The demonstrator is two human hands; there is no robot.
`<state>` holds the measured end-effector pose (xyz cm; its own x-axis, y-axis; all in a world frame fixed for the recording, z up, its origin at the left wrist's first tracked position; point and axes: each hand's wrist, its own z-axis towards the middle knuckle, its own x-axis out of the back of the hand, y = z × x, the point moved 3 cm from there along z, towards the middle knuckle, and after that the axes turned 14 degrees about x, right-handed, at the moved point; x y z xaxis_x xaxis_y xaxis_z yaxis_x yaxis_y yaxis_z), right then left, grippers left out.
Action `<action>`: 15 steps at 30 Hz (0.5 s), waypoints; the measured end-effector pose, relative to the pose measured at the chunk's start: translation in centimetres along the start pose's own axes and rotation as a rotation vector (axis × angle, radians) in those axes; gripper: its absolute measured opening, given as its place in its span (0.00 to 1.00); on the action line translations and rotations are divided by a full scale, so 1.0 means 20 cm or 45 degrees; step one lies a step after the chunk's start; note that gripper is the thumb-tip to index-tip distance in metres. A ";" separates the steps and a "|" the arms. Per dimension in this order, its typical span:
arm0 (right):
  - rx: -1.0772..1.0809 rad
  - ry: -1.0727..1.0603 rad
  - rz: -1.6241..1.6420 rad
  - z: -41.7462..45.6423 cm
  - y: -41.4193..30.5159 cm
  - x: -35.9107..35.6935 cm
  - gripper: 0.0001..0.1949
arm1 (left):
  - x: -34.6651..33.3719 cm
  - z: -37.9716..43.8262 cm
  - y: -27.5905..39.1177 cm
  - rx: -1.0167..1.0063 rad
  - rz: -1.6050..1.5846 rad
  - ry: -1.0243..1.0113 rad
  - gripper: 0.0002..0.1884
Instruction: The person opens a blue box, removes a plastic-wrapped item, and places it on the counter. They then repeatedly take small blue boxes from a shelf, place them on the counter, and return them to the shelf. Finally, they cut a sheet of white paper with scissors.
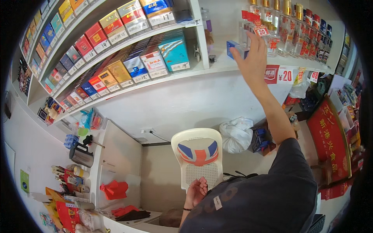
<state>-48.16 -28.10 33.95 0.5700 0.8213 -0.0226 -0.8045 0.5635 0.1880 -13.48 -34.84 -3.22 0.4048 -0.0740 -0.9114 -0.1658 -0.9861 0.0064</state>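
Observation:
My right hand (253, 52) reaches up to a white shelf (221, 64), thumb and fingers spread around the front of a small blue-and-white box (233, 49). Whether the fingers touch the box or the glass bottle behind them cannot be told. Clear glass liquor bottles (287, 36) with red lettering and gold caps stand just right of the hand, and a red price tag (260, 30) hangs above the fingertips. Low in front of my body, my left hand (198, 190) is half curled with its palm up, holding nothing visible; a dark bead bracelet circles its wrist.
Rows of cigarette packs (119, 72) fill the shelves at upper left. Below stands a cream plastic chair (196, 139), beside a tied white plastic bag (236, 134). At left, a counter (100, 151) carries a metal kettle (81, 154). A red signboard (329, 139) leans at right.

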 end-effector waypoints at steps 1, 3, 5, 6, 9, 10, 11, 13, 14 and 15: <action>-0.064 -0.122 -0.016 -0.07 0.08 -0.02 0.27 | -0.01 0.02 0.00 0.028 0.019 0.001 0.15; -0.138 -0.314 -0.002 -0.15 0.14 -0.05 0.28 | -0.07 0.07 0.01 0.098 0.060 0.003 0.14; -0.158 -0.455 0.059 -0.19 0.15 -0.07 0.28 | -0.13 0.10 0.00 0.141 0.127 0.035 0.14; -0.312 -0.518 0.134 -0.18 0.15 -0.08 0.28 | -0.14 0.11 0.01 0.147 0.145 0.019 0.14; -0.447 -0.289 0.327 -0.12 0.16 0.00 0.24 | -0.13 0.12 0.01 0.172 0.174 -0.020 0.14; -0.480 -0.224 0.561 -0.11 0.15 0.01 0.23 | -0.12 0.11 0.01 0.180 0.166 -0.026 0.14; -0.511 -0.156 0.797 -0.11 0.13 0.04 0.21 | -0.12 0.10 0.02 0.186 0.157 -0.032 0.15; -0.580 -0.331 1.215 -0.08 0.04 0.09 0.19 | -0.12 0.09 0.02 0.091 0.274 0.064 0.16; -0.627 -0.564 1.415 -0.06 -0.05 0.09 0.18 | -0.13 0.08 0.03 0.027 0.324 0.122 0.16; -0.676 -0.815 1.610 -0.07 -0.14 0.09 0.18 | -0.17 0.07 0.05 -0.103 0.511 0.175 0.18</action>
<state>-45.23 -28.11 31.98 -0.6603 0.6783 0.3224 -0.6918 -0.3822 -0.6127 -16.20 -35.45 -0.63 0.4398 -0.4676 -0.7668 -0.2655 -0.8833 0.3864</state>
